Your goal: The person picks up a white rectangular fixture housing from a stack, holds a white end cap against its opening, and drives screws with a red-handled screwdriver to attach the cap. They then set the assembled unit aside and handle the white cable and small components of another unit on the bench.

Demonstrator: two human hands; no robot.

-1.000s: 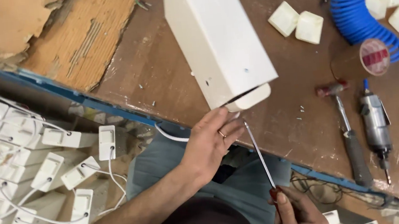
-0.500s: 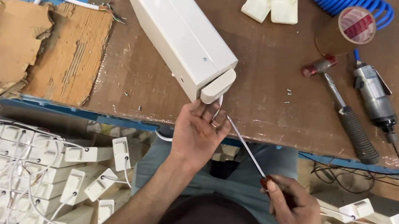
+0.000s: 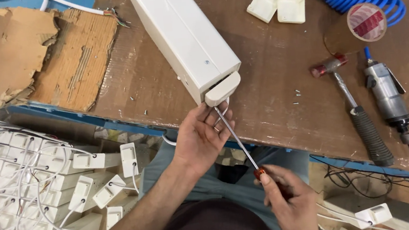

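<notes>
The long white housing (image 3: 184,39) looks rigid and light, overhanging the workbench (image 3: 272,88) just above your left hand (image 3: 201,135), whose open fingers cup its end cap (image 3: 223,89). Your right hand (image 3: 285,199) is closed around the slim screwdriver (image 3: 236,138); grip its handle firmly.

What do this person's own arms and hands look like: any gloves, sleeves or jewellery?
Both hands are bare, no gloves. The left hand wears a ring on one finger, and its forearm is uncovered as far as the frame shows. The right hand shows no ring; any watch or sleeve is out of view.
</notes>
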